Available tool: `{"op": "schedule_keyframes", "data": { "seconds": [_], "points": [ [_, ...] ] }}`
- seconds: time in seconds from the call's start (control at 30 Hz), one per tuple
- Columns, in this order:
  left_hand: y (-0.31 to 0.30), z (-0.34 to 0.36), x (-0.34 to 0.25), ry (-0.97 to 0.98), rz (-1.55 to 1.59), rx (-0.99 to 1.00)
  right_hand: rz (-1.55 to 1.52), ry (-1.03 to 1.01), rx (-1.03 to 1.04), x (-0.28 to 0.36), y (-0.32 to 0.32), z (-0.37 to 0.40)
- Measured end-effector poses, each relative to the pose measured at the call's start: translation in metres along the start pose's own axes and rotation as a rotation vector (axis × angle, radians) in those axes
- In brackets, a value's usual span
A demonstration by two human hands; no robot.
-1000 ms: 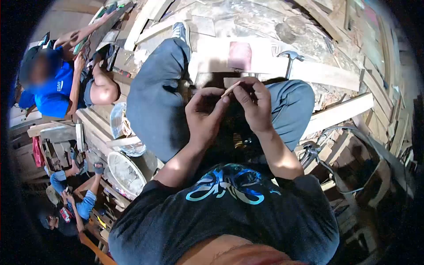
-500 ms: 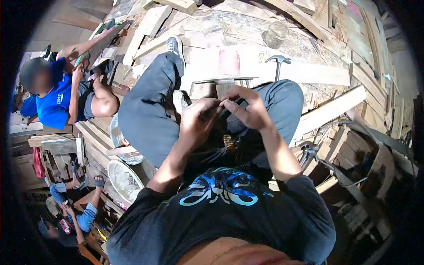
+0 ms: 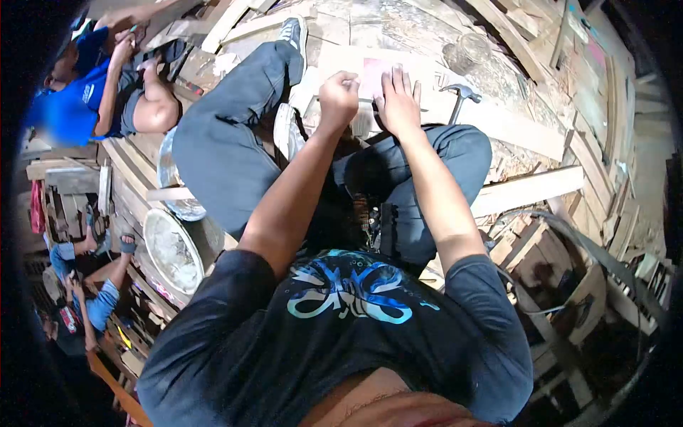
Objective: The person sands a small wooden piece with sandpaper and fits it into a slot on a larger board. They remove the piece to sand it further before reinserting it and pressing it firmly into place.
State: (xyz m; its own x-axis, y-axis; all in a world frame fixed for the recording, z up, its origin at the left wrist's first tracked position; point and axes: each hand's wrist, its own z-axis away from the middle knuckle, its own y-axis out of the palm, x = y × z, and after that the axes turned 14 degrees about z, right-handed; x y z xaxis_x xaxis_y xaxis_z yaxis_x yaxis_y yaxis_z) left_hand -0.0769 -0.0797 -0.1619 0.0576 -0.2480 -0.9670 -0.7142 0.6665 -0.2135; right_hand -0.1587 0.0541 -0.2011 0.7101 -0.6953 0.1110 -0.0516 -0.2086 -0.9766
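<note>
Wood-littered floor (image 3: 409, 35): I view L hand (image 3: 339, 97) loosely curled, contents unclear; R hand (image 3: 399, 105) nearly flat, fingers parted, gripping nothing, over pink sheet (image 3: 372, 70), nr hammer (image 3: 459, 99).

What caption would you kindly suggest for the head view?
Right hand spread over a pink rectangle, left hand curled beside it, a hammer lying nearby.

Worn on the person's head, the single camera faces forward and steeply down, taking a wide, round-edged view. The black shirt (image 3: 341, 349) lies nearest, at six o'clock; the left hand (image 3: 339, 98) and right hand (image 3: 400, 103) sit farther off towards twelve and one, a blue-shirted co-worker (image 3: 84, 101) well away at ten.
</note>
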Motion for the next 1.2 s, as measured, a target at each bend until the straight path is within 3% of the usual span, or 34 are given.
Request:
{"op": "schedule_keyframes", "data": {
  "seconds": [0.13,0.4,0.6,0.73,0.77,1.0,1.03,1.17,1.2],
  "points": [
    [0.024,-0.013,0.035,0.291,-0.226,0.017,0.023,-0.021,-0.005,-0.003,0.002,0.002],
    [0.042,-0.004,0.044,0.383,-0.421,-0.033,0.049,0.014,0.003,0.002,0.002,-0.002],
    [0.059,-0.03,0.049,0.57,-0.427,-0.125,0.04,0.016,0.016,-0.002,0.005,-0.003],
    [0.045,-0.006,0.03,0.254,-0.427,0.0,0.032,0.034,0.002,-0.001,0.008,-0.004],
    [0.044,-0.004,0.023,0.248,-0.331,-0.014,0.007,0.021,-0.021,-0.002,0.007,-0.003],
    [0.056,-0.03,0.046,0.46,-0.416,-0.037,-0.018,0.016,-0.044,-0.002,0.007,-0.002],
    [0.049,-0.021,0.038,0.349,-0.442,0.035,-0.019,0.024,-0.028,-0.001,0.004,-0.002],
    [0.048,-0.005,0.03,0.214,-0.349,-0.024,-0.011,0.027,-0.047,0.001,0.004,-0.003],
    [0.05,-0.011,0.033,0.3,-0.381,-0.03,-0.017,0.026,-0.044,0.001,0.003,-0.004]
  ]
}}
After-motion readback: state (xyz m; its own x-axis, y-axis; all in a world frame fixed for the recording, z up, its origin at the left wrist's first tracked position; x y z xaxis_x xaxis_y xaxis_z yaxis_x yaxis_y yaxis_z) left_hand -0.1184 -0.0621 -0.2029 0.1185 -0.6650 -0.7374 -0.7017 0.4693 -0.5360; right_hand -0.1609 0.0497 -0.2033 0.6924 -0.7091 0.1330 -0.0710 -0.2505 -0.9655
